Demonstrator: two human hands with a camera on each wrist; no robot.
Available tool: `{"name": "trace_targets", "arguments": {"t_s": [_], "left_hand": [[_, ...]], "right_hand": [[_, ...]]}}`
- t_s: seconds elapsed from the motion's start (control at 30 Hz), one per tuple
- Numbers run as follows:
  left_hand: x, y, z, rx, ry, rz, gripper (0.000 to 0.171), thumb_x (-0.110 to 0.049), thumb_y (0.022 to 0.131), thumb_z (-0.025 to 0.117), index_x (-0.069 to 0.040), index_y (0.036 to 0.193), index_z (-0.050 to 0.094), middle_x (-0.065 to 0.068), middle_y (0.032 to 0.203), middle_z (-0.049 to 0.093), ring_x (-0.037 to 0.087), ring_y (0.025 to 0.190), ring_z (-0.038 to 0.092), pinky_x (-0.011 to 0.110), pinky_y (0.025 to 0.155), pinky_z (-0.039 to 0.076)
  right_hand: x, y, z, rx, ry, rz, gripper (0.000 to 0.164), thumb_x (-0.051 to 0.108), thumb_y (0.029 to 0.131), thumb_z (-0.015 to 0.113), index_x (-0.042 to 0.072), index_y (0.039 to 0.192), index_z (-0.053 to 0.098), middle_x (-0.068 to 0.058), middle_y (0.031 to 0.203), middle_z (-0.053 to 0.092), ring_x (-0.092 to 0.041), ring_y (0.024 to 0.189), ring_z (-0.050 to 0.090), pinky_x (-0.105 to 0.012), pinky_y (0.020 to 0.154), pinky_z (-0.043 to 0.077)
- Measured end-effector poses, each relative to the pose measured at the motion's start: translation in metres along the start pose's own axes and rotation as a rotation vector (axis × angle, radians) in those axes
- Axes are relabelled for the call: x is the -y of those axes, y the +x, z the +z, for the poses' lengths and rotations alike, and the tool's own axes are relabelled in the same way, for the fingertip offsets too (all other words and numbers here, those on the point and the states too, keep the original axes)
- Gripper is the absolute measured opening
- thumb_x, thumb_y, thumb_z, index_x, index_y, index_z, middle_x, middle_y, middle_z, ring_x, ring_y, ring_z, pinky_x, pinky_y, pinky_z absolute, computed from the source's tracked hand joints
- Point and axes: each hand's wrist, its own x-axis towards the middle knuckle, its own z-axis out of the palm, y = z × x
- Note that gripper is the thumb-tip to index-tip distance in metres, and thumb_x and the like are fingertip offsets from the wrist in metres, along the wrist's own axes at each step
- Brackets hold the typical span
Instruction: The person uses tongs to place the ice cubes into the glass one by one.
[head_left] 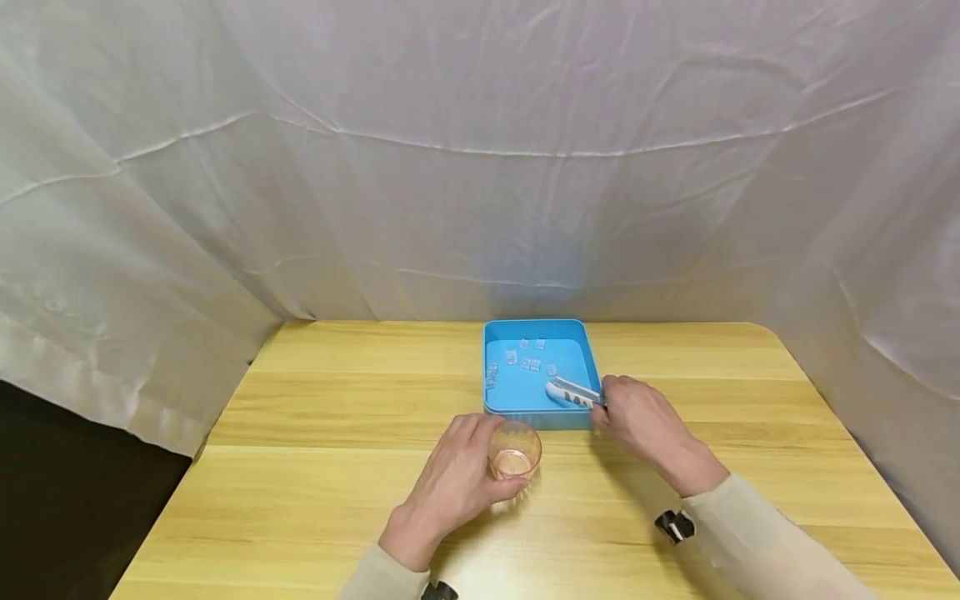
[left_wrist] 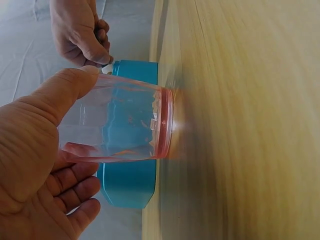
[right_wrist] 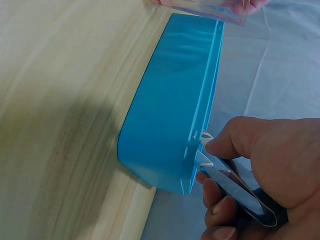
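Note:
My left hand (head_left: 456, 477) grips a clear pinkish tumbler (head_left: 516, 446) between thumb and fingers. The cup is upright with its base at the tabletop, and nothing shows inside it. Just beyond it is a blue square tray (head_left: 517, 398) holding several small clear cubes (head_left: 532, 364). At the tray's near right corner my right hand (head_left: 651, 423) holds a pair of tongs (head_left: 572, 392) with pale tips. Those tips reach over the rim into the tray, close to one cube. In the right wrist view the tongs' two metal arms (right_wrist: 235, 190) stand apart within the fingers.
The wooden table (head_left: 337, 467) ends at a hanging pale grey curtain (head_left: 450, 217) behind the tray. More curtain hangs at both sides. A dark area (head_left: 75, 500) lies beyond the table's left edge.

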Motion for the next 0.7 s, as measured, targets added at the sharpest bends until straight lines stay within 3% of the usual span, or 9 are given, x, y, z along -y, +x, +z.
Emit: {"name": "trace_targets", "arguments": {"t_s": [0.7], "left_hand": [[0.0, 0.0, 0.0, -0.001, -0.015, -0.003, 0.075, -0.046, 0.08, 0.091, -0.008, 0.138, 0.061, 0.006, 0.13, 0.066, 0.024, 0.125, 0.058, 0.042, 0.113, 0.048]], "right_hand": [[-0.01, -0.013, -0.002, -0.062, 0.047, 0.013, 0.02, 0.012, 0.093, 0.066, 0.011, 0.078, 0.053, 0.0, 0.067, 0.041, -0.014, 0.059, 0.037, -0.028, 0.051, 0.031]]}}
